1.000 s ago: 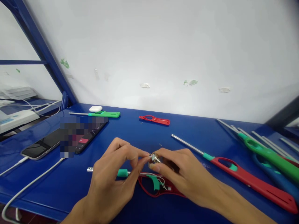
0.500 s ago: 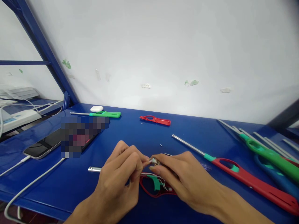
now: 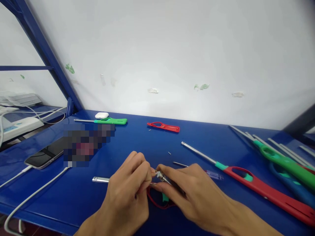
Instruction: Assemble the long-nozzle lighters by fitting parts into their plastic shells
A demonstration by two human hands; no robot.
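My right hand (image 3: 187, 190) is closed around a small part with a metal valve (image 3: 161, 176) at its tip; the rest of that part is hidden in my fingers. Right at this tip, my left hand (image 3: 130, 186) pinches something too small to make out. Below both hands lies an opened red lighter handle (image 3: 157, 206) with a green trigger piece (image 3: 165, 197), largely covered. Its silver tube (image 3: 100, 179) sticks out left of my left hand. A screwdriver (image 3: 214, 175) with a clear purplish handle lies behind my right hand, its shaft partly covered.
A whole red lighter (image 3: 265, 193) lies at right, beside a pile of green and blue lighters (image 3: 285, 160). Farther back are a red half-shell (image 3: 164, 127), a tiny pin (image 3: 169, 153), a green lighter (image 3: 113, 121) and a white case (image 3: 101, 115). A cabled phone (image 3: 46, 155) lies left.
My right hand has tilted the held part, showing more of its metal valve. It now covers more of the opened handle and wires, while the screwdriver shows more. My left hand stays pinched.
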